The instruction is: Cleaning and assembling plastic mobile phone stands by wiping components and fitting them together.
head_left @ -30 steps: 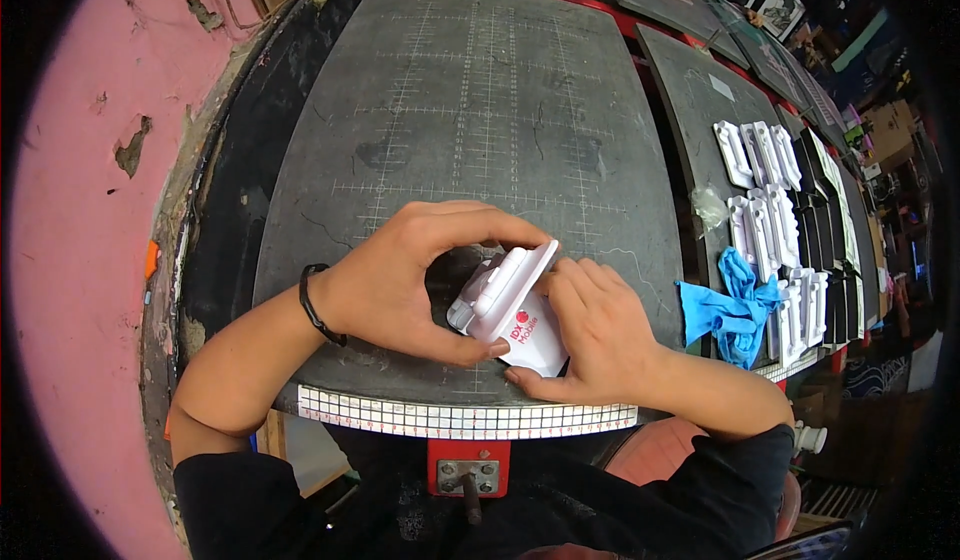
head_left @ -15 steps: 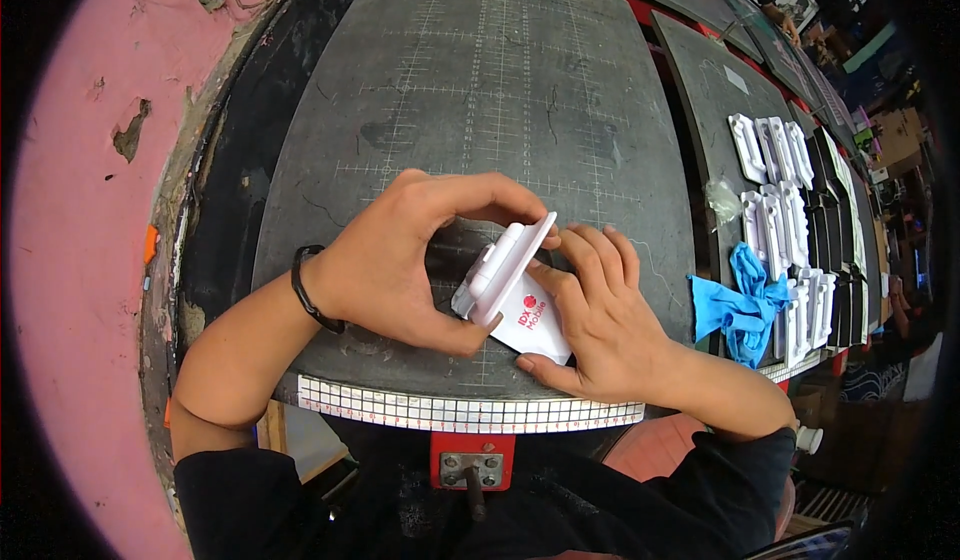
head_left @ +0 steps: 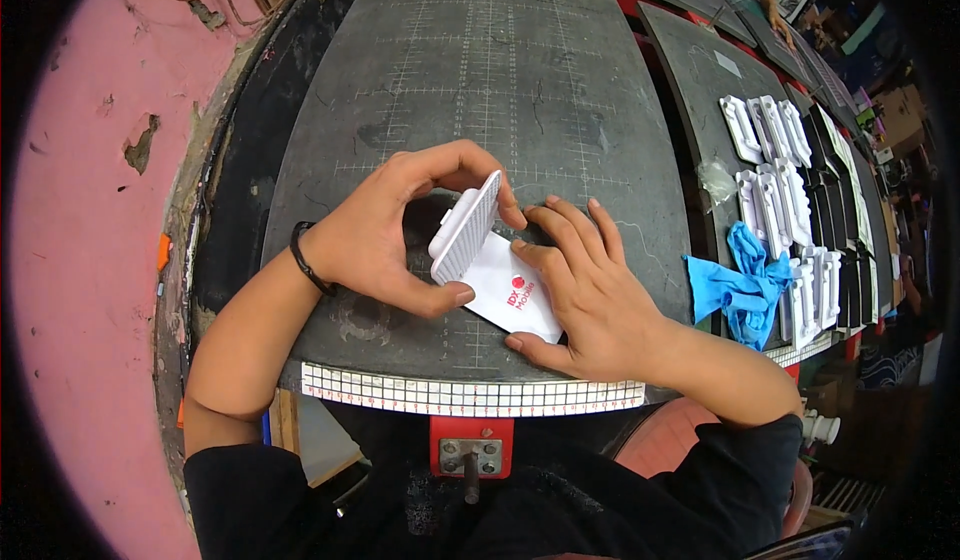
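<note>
My left hand (head_left: 385,225) pinches a white plastic piece (head_left: 468,226) between thumb and fingers. This piece has a raised handle-like bar on its left side and a ribbed face on its right, and it stands tilted over the board. Below and right of it, a flat white piece (head_left: 515,285) with a red print lies on the dark board. My right hand (head_left: 600,300) holds that flat piece, thumb at its near edge and index finger at its far edge. Whether the two white pieces touch is hard to see.
The dark gridded board (head_left: 480,90) has a white ruler strip (head_left: 470,392) along its near edge. Right of it lie a blue cloth (head_left: 745,285), a clear plastic bag (head_left: 716,182) and rows of similar white plastic pieces (head_left: 770,205). A pink wall (head_left: 90,260) stands at left.
My left hand has tipped the white plastic piece and moved it left, so its ribbed face now shows. More of the flat printed piece is uncovered. My right hand keeps its hold.
</note>
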A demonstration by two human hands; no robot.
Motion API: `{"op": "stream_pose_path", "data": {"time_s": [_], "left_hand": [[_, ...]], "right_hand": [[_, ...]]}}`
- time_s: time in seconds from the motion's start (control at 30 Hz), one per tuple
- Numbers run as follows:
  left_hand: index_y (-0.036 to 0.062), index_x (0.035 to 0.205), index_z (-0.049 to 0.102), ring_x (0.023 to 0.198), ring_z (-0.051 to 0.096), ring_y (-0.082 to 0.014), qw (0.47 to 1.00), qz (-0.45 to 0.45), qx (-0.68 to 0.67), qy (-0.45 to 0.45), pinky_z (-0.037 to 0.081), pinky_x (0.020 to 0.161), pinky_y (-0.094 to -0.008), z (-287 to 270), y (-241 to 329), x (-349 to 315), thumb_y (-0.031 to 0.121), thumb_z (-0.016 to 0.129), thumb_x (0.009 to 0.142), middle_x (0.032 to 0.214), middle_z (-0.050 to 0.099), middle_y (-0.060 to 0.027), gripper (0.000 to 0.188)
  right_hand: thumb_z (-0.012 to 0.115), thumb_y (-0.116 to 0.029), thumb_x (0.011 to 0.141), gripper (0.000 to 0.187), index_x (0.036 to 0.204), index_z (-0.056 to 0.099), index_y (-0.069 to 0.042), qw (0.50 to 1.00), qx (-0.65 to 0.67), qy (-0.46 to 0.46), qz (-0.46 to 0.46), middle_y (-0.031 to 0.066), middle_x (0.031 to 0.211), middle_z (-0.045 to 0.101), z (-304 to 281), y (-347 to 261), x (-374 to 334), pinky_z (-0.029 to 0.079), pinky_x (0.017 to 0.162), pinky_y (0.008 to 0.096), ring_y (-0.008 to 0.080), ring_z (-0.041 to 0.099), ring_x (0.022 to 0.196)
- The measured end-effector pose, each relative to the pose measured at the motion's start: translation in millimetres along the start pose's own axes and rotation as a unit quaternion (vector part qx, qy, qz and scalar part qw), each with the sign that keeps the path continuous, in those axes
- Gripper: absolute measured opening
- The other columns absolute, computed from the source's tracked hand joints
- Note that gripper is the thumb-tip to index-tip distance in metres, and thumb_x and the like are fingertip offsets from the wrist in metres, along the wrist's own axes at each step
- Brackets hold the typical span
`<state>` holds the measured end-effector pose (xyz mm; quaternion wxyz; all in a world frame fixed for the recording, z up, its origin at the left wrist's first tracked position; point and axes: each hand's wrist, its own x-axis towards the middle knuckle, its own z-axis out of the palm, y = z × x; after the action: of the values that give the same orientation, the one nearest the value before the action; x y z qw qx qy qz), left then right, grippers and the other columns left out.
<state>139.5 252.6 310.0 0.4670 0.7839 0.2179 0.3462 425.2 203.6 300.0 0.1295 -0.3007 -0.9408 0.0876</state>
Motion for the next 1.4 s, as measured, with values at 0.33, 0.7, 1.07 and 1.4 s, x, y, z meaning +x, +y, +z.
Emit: {"op": "stream_pose_path", "data": {"time_s": [0.33,0.7,1.07,1.4], "left_hand": [[0.0070,0.142,0.064,0.124,0.072,-0.0289,0.975,0.029,0.205,-0.074,0.048,0.121,-0.0493,3.6,-3.5,0.1,0.036,0.105,0.056,0.135,0.072,-0.0110,0.100],[0.0123,0.138,0.067,0.109,0.077,-0.0270,0.974,0.016,0.214,-0.071,0.032,0.130,-0.0577,-2.4,-3.6,-5.5,0.041,0.101,0.060,0.117,0.079,-0.0077,0.091],[0.0107,0.142,0.067,0.114,0.072,-0.0272,0.961,0.049,0.257,-0.092,0.031,0.129,-0.0529,-3.5,-6.2,-5.1,0.042,0.095,0.065,0.120,0.075,-0.0088,0.087],[0.0120,0.145,0.065,0.112,0.077,-0.0266,0.969,0.045,0.228,-0.083,0.032,0.131,-0.0508,-1.6,-7.4,-5.8,0.035,0.096,0.064,0.115,0.080,-0.0096,0.090]], "right_hand": [[0.074,-0.062,0.091,0.087,0.143,0.050,0.003,1.000,0.016,0.016,0.001,0.0306,0.151,0.045,0.1,0.7,1.2,0.017,0.127,0.0708,0.0482,0.035,0.153],[0.099,-0.043,0.065,0.089,0.135,0.060,-0.005,0.994,0.094,0.051,0.012,0.0195,0.140,0.057,-14.7,1.3,4.0,0.034,0.115,0.0537,0.0391,0.052,0.135],[0.097,-0.037,0.066,0.079,0.132,0.066,-0.006,0.991,0.126,0.033,-0.020,0.0144,0.130,0.064,-11.9,4.1,7.7,0.038,0.107,0.0482,0.0349,0.058,0.123],[0.102,-0.041,0.059,0.090,0.133,0.066,-0.004,0.990,0.136,0.041,-0.002,0.0134,0.120,0.066,-19.1,2.2,8.5,0.040,0.101,0.0452,0.0334,0.062,0.113]]}}
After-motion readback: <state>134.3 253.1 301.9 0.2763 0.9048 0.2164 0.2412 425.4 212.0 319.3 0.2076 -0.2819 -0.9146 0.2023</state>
